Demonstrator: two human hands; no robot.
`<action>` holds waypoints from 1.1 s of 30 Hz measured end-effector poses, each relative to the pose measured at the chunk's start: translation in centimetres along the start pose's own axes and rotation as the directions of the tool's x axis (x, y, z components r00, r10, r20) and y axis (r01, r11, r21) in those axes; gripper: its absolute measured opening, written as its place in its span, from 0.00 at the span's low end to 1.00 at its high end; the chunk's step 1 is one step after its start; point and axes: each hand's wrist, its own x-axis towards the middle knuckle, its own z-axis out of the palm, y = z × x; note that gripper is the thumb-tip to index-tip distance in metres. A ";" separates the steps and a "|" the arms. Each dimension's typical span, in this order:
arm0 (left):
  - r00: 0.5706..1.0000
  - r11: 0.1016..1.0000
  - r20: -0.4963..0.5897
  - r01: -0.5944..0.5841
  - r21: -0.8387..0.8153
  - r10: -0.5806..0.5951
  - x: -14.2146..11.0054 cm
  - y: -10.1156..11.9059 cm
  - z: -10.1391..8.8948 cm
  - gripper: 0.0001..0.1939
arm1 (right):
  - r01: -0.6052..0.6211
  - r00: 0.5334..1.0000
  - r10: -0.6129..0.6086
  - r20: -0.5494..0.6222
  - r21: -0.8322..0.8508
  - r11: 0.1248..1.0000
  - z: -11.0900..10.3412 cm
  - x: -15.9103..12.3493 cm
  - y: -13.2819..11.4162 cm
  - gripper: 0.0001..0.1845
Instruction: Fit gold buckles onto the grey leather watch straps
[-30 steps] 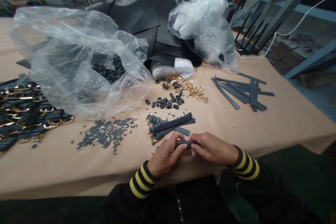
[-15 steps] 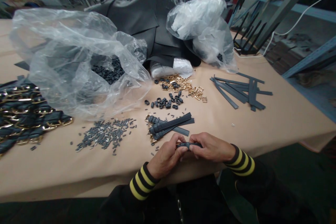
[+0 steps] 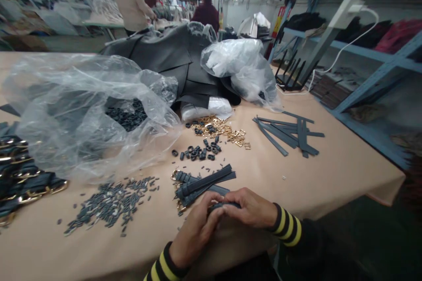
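Observation:
A dark grey strap (image 3: pixel 216 206) is pinched between my two hands near the front edge of the table. My left hand (image 3: pixel 198 219) has its thumb and fingers closed on the strap's left end. My right hand (image 3: pixel 250 207) grips the other end, its fingers covering much of it. Just beyond them lie several buckled straps (image 3: pixel 206 181), crossed in a small stack with gold buckles at their left ends. Small dark strap loops (image 3: pixel 198 153) sit behind that stack. Farther back is a heap of gold buckles (image 3: pixel 211 127).
Small grey pieces (image 3: pixel 112 199) are spread at left, beside finished-looking buckled straps (image 3: pixel 26 175). A clear plastic bag (image 3: pixel 82 131) holds more dark loops. Loose flat strips (image 3: pixel 293 131) lie at right. A router (image 3: pixel 290 81) stands by the shelving (image 3: pixel 372 52). Two people are in the background.
The view has tilted up, showing more of the room, and the table items sit lower in it. Both hands still hold the strap, and my fingers now cover more of its middle.

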 end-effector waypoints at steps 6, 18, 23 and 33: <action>0.984 0.911 -0.179 0.091 0.402 -0.019 0.4 -1.7 -0.3 0.10 | -0.206 0.901 0.090 -0.424 -0.237 0.950 -5.5 1.6 1.9 0.09; 0.905 0.599 -0.406 0.254 0.760 0.131 -0.7 -1.6 -1.9 0.18 | -0.623 0.543 0.457 -0.704 0.028 0.782 -14.5 -1.6 10.2 0.11; 0.867 0.862 -0.491 0.184 0.472 0.083 -1.5 0.1 -1.0 0.14 | -0.260 0.694 0.469 -0.546 0.418 0.871 -8.0 -1.9 4.8 0.12; 0.920 0.600 0.000 0.255 -0.758 -0.391 -1.3 2.3 2.5 0.11 | -0.019 0.827 0.497 -0.264 0.869 0.494 3.0 -1.9 -0.4 0.16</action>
